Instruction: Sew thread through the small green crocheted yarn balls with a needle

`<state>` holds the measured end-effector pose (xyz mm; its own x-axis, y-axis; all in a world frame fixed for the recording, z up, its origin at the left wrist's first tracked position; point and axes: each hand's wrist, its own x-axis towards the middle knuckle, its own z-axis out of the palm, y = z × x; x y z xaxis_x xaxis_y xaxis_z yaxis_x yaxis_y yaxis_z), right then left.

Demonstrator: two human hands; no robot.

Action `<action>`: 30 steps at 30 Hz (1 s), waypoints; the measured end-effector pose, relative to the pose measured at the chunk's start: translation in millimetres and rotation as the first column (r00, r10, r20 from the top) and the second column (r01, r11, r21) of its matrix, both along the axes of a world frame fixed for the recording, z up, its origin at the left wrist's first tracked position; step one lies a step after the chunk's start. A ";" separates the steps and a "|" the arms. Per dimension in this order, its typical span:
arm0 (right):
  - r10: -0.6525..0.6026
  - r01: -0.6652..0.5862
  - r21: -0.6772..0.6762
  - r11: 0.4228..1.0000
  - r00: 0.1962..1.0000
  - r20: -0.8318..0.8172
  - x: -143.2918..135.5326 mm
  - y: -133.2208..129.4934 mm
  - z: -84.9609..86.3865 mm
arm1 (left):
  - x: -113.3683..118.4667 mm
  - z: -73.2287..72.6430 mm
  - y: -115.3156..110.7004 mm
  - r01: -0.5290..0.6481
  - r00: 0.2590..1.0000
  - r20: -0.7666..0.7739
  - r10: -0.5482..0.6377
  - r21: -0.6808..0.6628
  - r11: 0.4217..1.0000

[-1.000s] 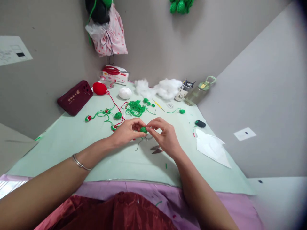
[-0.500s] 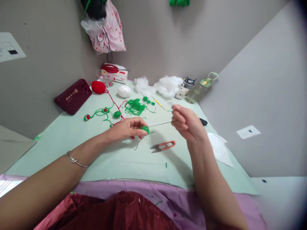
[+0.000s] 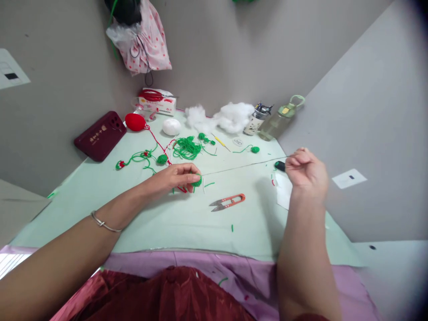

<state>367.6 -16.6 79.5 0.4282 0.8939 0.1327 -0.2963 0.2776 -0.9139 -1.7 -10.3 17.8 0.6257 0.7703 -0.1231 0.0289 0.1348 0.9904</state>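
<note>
My left hand (image 3: 181,175) pinches a small green crocheted ball (image 3: 197,180) over the middle of the table. From that ball a dark thread (image 3: 240,166) runs taut up to the right. Its far end goes into the closed fingers of my right hand (image 3: 306,169); whether a needle is in there is hidden. Below and between the hands lie orange-handled thread snips (image 3: 228,202), blades toward the left. Short green yarn scraps (image 3: 209,184) lie close to the ball.
Behind the left hand are tangled green yarn (image 3: 187,148), red yarn (image 3: 135,121) and a white yarn ball (image 3: 171,127). A yellow crochet hook (image 3: 220,142), stuffing (image 3: 234,117), a pen cup (image 3: 254,121) and a bottle (image 3: 277,122) stand or lie farther back. A phone (image 3: 100,136) leans at left.
My right hand has moved away to the right, lengthening the taut thread. A small green ball behind it now shows. My left hand has shifted slightly left, still holding the ball.
</note>
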 end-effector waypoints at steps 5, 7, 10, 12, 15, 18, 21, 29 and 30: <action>0.099 -0.098 -0.051 0.994 0.995 0.027 -59.5 12.0 -11.7 | 1.9 1.6 -0.8 -0.072 0.986 0.144 0.087 -0.112 0.991; 0.226 -0.219 -0.070 0.973 0.968 0.108 -88.2 6.5 -17.6 | 1.7 1.8 -0.7 -0.089 0.982 0.156 0.109 -0.129 0.988; 0.373 -0.359 -0.102 0.928 0.895 0.245 -121.1 -7.8 -25.0 | -0.6 1.0 -0.3 -0.079 0.983 0.152 0.098 -0.131 0.988; 0.399 -0.391 -0.094 0.916 0.854 0.334 -134.0 -16.1 -28.4 | -2.8 0.2 0.0 -0.056 0.987 0.145 0.072 -0.107 0.993; 0.411 -0.412 -0.091 0.907 0.817 0.404 -143.5 -22.6 -31.8 | -5.5 0.6 0.2 -0.003 0.990 0.137 0.009 -0.043 0.999; 0.438 -0.425 -0.126 0.896 0.806 0.399 -148.6 -25.1 -34.0 | -6.9 2.4 -0.1 0.055 0.990 0.129 -0.058 0.025 0.998; 0.541 -0.502 -0.205 0.840 0.757 0.365 -152.1 -28.3 -34.2 | -7.8 3.0 0.1 0.054 0.991 0.123 -0.062 0.066 0.996; 0.622 -0.570 -0.251 0.783 0.697 0.357 -151.0 -30.9 -29.0 | -4.8 -2.3 4.5 -0.138 0.990 0.051 0.131 0.182 0.974; 0.583 -0.542 -0.218 0.812 0.727 0.363 -150.6 -30.3 -28.5 | -3.8 -2.7 4.3 -0.154 0.988 0.048 0.147 0.188 0.970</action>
